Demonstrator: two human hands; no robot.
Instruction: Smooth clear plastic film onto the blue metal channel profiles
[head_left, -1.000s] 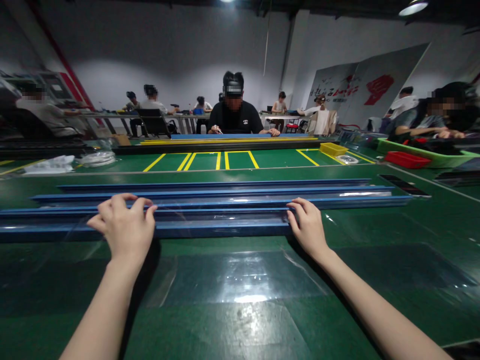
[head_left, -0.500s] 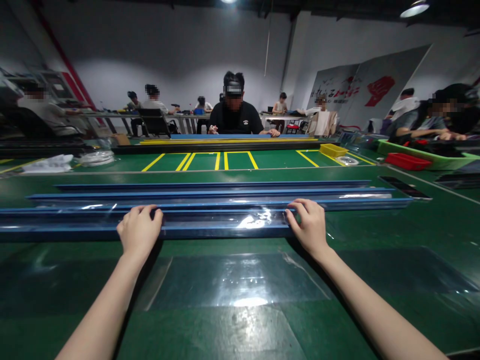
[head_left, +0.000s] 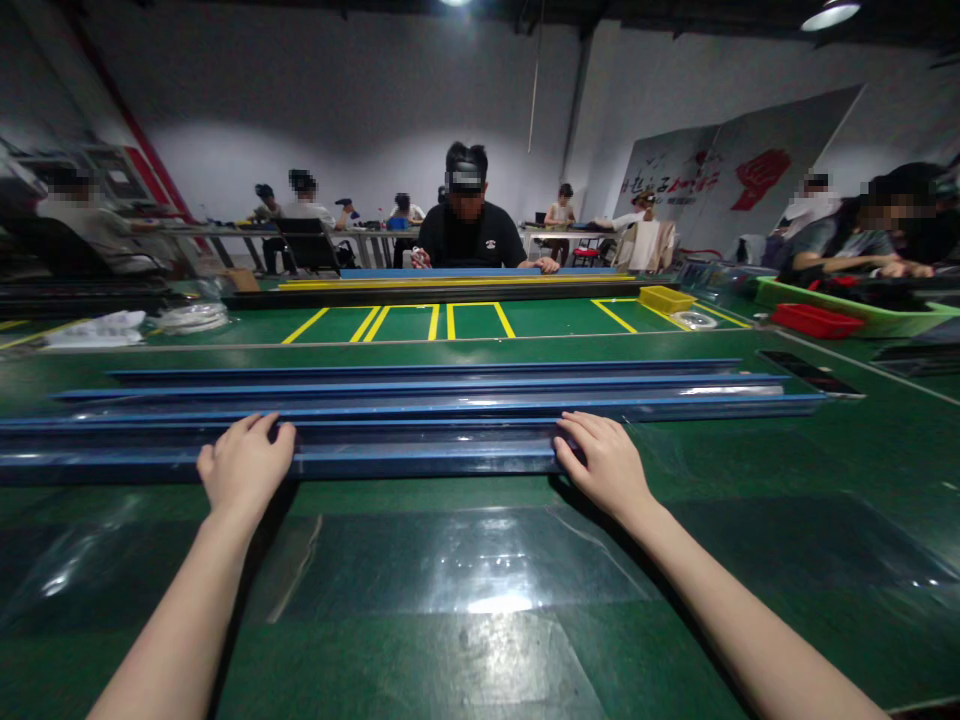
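The nearest blue channel strip [head_left: 427, 463] lies lengthwise across the table in front of me. My left hand [head_left: 249, 462] is curled over it left of centre, thumb bent toward the strip. At the strip's right end, my right hand [head_left: 604, 458] has its fingers over the far edge and its thumb on the near side. The fingertips of both hands are partly hidden behind the strip's walls. Just beyond lie more blue channel strips [head_left: 720, 408], parallel to it. On the table nearer to me is a clear plastic sheet [head_left: 465, 560], shiny with glare.
A dark phone [head_left: 810, 373] lies beyond the strips at the right. Farther back are a yellow tray [head_left: 666, 300], a red tray [head_left: 816, 321], a green bin [head_left: 892, 322] and a white coil [head_left: 193, 318]. A co-worker in black [head_left: 480, 235] sits opposite, behind more long strips [head_left: 450, 284].
Both my hands have shifted left, the left one farther, and the nearest strip appears to have slid left. Bright glare on it has faded. The co-worker opposite has barely moved.
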